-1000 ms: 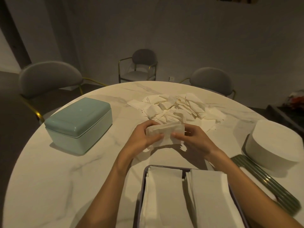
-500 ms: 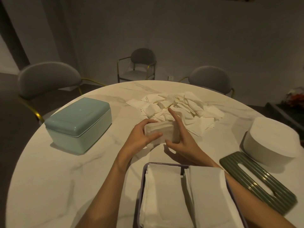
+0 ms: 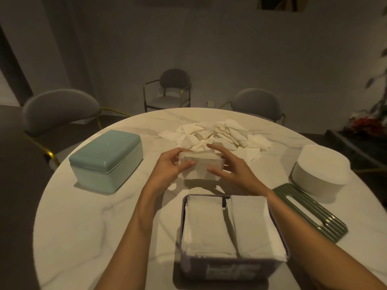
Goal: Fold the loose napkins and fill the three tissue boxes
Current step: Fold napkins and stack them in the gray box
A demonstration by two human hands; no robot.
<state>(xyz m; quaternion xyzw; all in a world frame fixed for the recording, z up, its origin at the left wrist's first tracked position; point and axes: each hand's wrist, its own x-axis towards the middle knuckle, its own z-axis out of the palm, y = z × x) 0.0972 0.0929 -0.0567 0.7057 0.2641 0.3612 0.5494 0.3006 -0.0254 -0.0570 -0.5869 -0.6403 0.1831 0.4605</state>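
Over the table (image 3: pixel 83 227), both hands (image 3: pixel 169 168) (image 3: pixel 232 170) clasped a folded stack (image 3: pixel 200 164); the purple box (image 3: pixel 230 266) was nearly full, but a loose pile (image 3: pixel 226 132) remained.

Both hands (image 3: pixel 169 168) (image 3: pixel 232 170) hold a napkin stack (image 3: pixel 200 164) above the purple box (image 3: pixel 230 266).
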